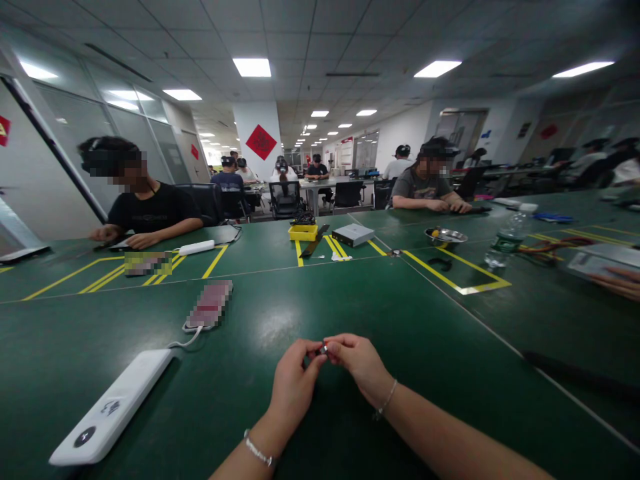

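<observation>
In the head view, we see the person's left hand [293,377] and right hand [364,368] meeting above the green table [250,413], near the lower centre. Thumb and forefinger of each are closed in a pinch, and between the fingertips we find a small dark-and-silver piece [324,349], held by both hands; it is too small and too covered for us to name. Each wrist bears a bracelet [258,451]. To the left we note a white power bank [117,407], joined by a white cable [188,341] to a phone [210,305] lying flat. Beyond the hands we observe a yellow tray [303,233], just beside it a grey box [354,234], and farther right a metal bowl [457,236] and an upright plastic bottle [506,237] with a green label. Across the table sit two co-workers, one in a black shirt [155,210] at left, one in a grey shirt [415,190] at right.
</observation>
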The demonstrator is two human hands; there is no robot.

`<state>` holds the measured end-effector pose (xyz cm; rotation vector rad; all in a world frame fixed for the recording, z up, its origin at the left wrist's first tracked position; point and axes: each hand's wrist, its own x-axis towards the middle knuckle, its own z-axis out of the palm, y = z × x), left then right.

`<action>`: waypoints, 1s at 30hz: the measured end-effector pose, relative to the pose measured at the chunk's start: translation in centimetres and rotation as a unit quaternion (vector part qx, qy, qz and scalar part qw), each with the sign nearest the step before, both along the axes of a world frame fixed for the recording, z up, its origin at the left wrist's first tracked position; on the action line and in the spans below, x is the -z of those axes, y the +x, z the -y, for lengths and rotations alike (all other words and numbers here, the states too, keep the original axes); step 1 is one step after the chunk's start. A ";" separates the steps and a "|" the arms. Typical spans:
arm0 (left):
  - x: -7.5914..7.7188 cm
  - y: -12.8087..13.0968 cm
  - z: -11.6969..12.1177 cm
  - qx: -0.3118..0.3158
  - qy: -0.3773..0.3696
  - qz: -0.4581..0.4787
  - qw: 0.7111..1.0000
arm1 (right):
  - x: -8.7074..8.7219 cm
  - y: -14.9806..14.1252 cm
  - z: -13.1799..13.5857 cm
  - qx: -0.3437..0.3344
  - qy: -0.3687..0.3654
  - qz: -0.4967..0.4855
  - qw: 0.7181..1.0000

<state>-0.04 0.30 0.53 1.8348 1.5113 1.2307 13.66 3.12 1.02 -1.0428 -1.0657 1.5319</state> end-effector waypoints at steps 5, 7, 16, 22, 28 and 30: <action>-0.2 -0.1 0.2 -0.029 0.012 -0.015 0.999 | 0.5 -1.5 2.0 0.067 -0.008 0.005 0.998; -0.3 -0.1 0.2 -0.036 0.019 -0.012 0.999 | 0.4 -1.5 2.4 0.051 -0.016 0.008 0.999; 0.1 -0.1 0.3 -0.025 0.022 0.005 0.999 | 0.0 -1.1 2.1 0.025 -0.008 0.040 0.999; -0.1 0.0 0.1 -0.001 -0.002 -0.011 1.000 | -0.7 0.6 -0.6 0.041 0.056 0.118 0.991; 0.6 -1.0 -0.7 -0.043 -0.048 0.028 0.998 | -2.4 11.1 -6.1 0.275 0.135 0.421 0.854; 0.9 -1.1 -0.9 -0.049 -0.065 0.034 0.996 | -2.2 16.0 -7.2 0.321 0.102 0.535 0.775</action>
